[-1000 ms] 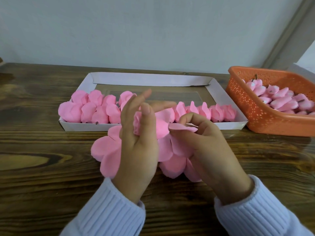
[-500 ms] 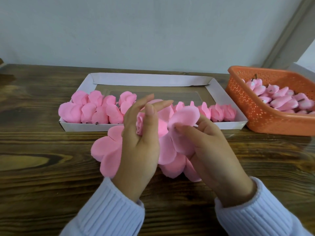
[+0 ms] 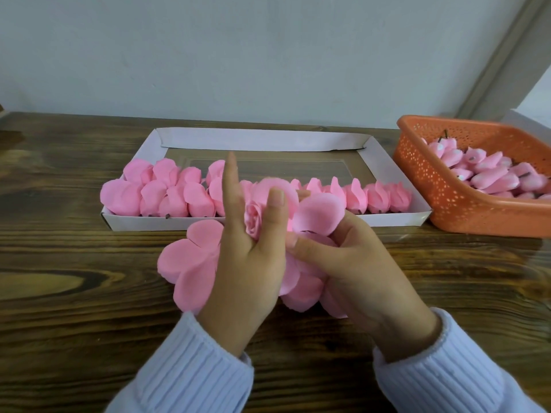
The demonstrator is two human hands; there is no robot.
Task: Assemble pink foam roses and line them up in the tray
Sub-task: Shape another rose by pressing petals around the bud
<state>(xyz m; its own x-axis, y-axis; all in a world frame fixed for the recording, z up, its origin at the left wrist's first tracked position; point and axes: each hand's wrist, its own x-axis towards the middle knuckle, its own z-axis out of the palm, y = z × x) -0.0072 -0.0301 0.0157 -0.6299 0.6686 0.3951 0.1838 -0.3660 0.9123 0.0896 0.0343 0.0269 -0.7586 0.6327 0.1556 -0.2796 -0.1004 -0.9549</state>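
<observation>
To your far left the table [image 3: 74, 293] shows dark wood grain from the wall down to its near edge, and that stretch is your open room. Next comes the white tray [image 3: 256, 140], long sides running across you, with its near wall just beyond your hands. The roses [image 3: 167, 195] stand in a row along that near wall, from the left corner almost to the right one, many of them touching. Behind them the tray floor shows as far as the back wall.

In front of the tray a flat sheet of petals [image 3: 185, 260] lies on the table, its left lobes showing beside your left hand [image 3: 247, 269]. That hand hangs above the sheet, forefinger straight up and thumb pressed on the rose [image 3: 253, 217] it holds. Its other fingers are hidden behind the foam, so you cannot tell how they lie. The rose is off the table, just in front of the tray's near wall, its coiled heart facing you.

Your right hand [image 3: 363, 263] meets the rose from the right, fingers curled and clamped on a petal [image 3: 319, 213] at its side.

Further right the orange basket [image 3: 447, 204] sits by the tray's right corner, though whether they touch cannot be told. It holds buds [image 3: 492, 174] with dark stems, and the frame edge cuts it off. Wood grain runs along the table's near edge under both sleeves [image 3: 193, 368]
</observation>
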